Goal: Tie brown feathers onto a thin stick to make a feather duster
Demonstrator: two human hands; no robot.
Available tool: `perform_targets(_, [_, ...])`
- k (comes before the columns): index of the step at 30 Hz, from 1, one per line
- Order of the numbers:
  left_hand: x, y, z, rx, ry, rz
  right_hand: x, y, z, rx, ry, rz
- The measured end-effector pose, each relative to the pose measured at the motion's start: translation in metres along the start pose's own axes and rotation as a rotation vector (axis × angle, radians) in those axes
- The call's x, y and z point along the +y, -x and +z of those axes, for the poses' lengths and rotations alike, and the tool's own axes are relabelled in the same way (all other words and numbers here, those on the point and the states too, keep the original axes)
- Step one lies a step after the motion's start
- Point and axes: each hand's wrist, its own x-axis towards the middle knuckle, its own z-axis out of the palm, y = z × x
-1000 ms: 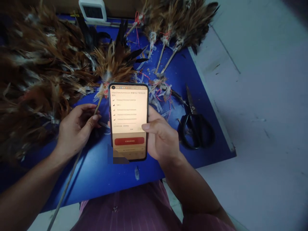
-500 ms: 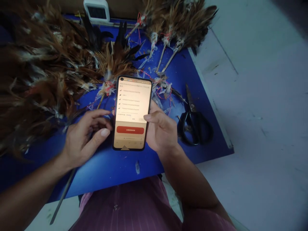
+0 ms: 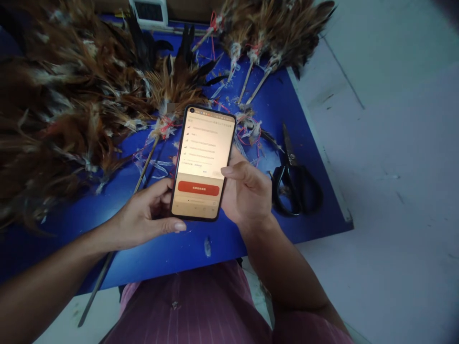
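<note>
A lit smartphone [image 3: 203, 157] is held upright over the blue table [image 3: 136, 267], its screen showing a white list with a red button below. My right hand [image 3: 247, 191] grips it from the right, the thumb on the screen's edge and the fingers hidden behind. My left hand [image 3: 143, 217] is closed at the lower left corner, fingers curled against the side and thumb along the bottom. Behind the phone lies a feather duster [image 3: 175, 91] bound with red string, its thin stick [image 3: 147, 165] running down towards my left wrist.
Black-handled scissors [image 3: 296, 179] lie to the right, near the table's right edge. A large heap of brown feathers [image 3: 71, 95] covers the left side. Several tied feather bundles [image 3: 272, 33] lie at the back right. A white-framed device [image 3: 149, 12] stands at the back.
My left hand has moved right and closed against the phone's lower left corner. The phone and right hand sit slightly further right and higher in view, the phone tilted a little more.
</note>
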Motion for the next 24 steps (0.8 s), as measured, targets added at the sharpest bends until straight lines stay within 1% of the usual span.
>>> perform_targets(4, [0.0040, -0.0007, 0.0021, 0.011, 0.014, 0.012, -0.0010, 0.0009, 0.0007, 0.009, 0.028, 0.011])
perform_targets(8, [0.0080, -0.0013, 0.0041, 0.016, 0.016, -0.033, -0.0019, 0.0026, 0.0006, 0.028, 0.073, 0.026])
perform_targets(14, [0.0084, -0.0008, 0.0049, -0.013, 0.123, -0.095, -0.0048, 0.0052, 0.0008, 0.022, 0.130, 0.042])
perform_targets(19, [0.0072, 0.0008, 0.0049, -0.028, 0.180, -0.078, -0.0063, 0.0054, 0.0031, -0.018, 0.094, 0.004])
perform_targets(22, [0.0058, 0.0015, 0.0054, -0.043, 0.220, -0.061, -0.0071, 0.0065, 0.0037, -0.024, 0.112, 0.019])
perform_targets(24, [0.0048, 0.0017, 0.0058, -0.048, 0.252, -0.022, -0.0079, 0.0076, 0.0034, -0.031, 0.119, 0.026])
